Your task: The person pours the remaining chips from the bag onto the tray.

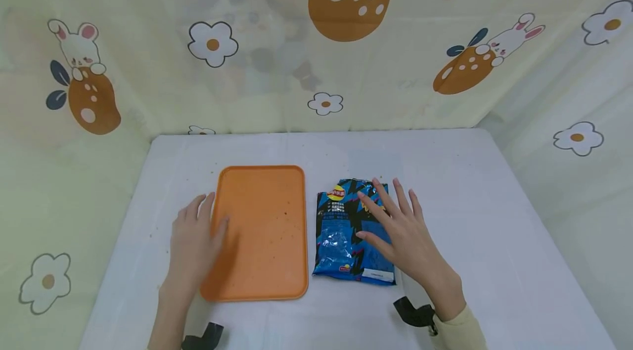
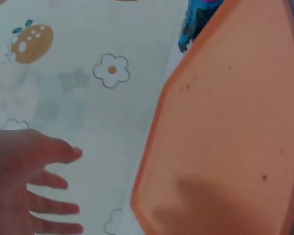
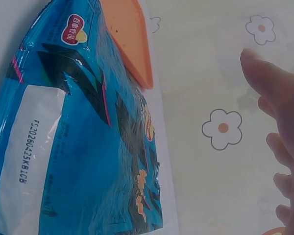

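Note:
An orange tray (image 1: 262,229) with a low rim lies on the white table, a few dark crumbs on its surface. My left hand (image 1: 194,237) is over the tray's left edge, fingers spread, holding nothing; its shadow falls on the tray. Right of the tray lies a blue and black chip bag (image 1: 336,240) with a yellow-red logo, flat on the table. Above the bag's right side hovers my right hand (image 1: 407,232), fingers fanned out and nothing in them. In the right wrist view the bag (image 3: 88,147) shows a white strip with a printed code.
Small crumbs are scattered on the white table (image 1: 445,201) around the tray. Behind and at the sides hangs a pale curtain (image 1: 267,92) printed with rabbits and flowers. A black wrist strap (image 1: 414,312) sits at the right wrist, another strap (image 1: 204,337) at the left.

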The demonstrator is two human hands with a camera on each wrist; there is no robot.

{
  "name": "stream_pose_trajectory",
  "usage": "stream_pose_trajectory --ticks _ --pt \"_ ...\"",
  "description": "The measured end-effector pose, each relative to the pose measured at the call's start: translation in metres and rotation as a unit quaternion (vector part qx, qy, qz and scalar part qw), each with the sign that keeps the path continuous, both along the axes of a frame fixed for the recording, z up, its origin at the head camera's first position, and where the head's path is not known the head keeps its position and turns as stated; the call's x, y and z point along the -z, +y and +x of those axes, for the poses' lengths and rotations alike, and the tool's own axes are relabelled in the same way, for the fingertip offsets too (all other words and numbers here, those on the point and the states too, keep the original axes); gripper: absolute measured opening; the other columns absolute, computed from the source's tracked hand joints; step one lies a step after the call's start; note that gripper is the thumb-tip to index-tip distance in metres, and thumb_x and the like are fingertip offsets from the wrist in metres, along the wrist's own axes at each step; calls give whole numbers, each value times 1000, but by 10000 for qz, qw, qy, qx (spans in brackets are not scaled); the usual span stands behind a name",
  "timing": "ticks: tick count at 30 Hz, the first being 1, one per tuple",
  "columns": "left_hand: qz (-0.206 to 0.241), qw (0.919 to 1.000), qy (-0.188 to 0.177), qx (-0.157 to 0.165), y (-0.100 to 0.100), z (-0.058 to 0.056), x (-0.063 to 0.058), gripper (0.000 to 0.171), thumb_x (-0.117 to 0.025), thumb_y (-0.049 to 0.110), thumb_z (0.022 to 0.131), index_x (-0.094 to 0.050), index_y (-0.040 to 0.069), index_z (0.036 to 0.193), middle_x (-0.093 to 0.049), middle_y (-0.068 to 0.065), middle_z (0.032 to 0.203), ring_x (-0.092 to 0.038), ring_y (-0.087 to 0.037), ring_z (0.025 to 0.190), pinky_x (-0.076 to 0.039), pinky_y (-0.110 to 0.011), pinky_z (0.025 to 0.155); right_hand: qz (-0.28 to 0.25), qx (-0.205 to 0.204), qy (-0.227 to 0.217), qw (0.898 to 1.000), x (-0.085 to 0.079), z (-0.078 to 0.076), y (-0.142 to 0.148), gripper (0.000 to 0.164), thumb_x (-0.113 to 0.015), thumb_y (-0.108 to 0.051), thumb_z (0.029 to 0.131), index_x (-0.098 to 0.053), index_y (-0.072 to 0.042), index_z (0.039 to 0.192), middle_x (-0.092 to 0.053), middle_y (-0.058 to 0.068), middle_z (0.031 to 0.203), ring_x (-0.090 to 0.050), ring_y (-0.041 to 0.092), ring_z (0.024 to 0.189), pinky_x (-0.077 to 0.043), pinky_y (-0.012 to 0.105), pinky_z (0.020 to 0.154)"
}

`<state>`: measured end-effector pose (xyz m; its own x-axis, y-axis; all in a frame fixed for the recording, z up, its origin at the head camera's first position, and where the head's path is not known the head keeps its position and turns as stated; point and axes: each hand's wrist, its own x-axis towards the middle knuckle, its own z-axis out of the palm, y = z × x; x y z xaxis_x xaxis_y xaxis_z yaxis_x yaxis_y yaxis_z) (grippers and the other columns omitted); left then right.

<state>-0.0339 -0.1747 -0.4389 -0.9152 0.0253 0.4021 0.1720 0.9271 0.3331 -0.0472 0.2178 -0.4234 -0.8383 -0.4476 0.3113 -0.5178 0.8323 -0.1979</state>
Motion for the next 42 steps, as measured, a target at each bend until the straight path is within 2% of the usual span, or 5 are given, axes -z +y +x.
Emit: stream_pose_trajectory --ticks 9,17,32,38,42 --pt "608 9606 -2543 -945 -15 1 31 47 -54 29 98 -51 -11 124 -54 -32 111 -56 -46 97 -51 -57 72 -69 -79 8 9999 4 3 0 69 -59 -56 90 -40 -27 149 -26 12 160 -9 42 150 -11 68 114" --pt "897 9609 -2412 -1025 -20 -7 50 34 -51 11 96 -57 -8 123 -64 -26 103 -64 -39 88 -52 -51 69 -164 -91 -43 9998 3 1 1 70 -64 -50 88 -40 -26 149 -25 12 161 -10 42 150 -12 68 113" --pt "1299 9481 -2691 -1085 -23 -13 51 34 -53 12 96 -56 -5 125 -67 -26 112 -66 -40 97 -54 -50 72 -291 41 -187 9994 2 -1 9 76 -71 -42 84 -37 -26 150 -26 14 160 -9 43 149 -11 67 114" --pt "1383 9472 -2695 -1053 -23 -14 52 33 -51 13 96 -57 -4 124 -68 -25 112 -66 -41 99 -53 -51 75 -701 721 -675 9926 10 8 14 84 -77 -31 81 -34 -14 151 -28 19 158 -27 47 142 -29 70 105" --pt "1357 9457 -2732 -1127 -24 -15 52 33 -51 12 96 -58 -4 124 -68 -25 111 -66 -41 98 -53 -51 74 -1288 1657 -1553 9653 19 18 15 76 -68 -32 90 -29 -6 151 -35 24 152 -45 45 130 -45 63 96"
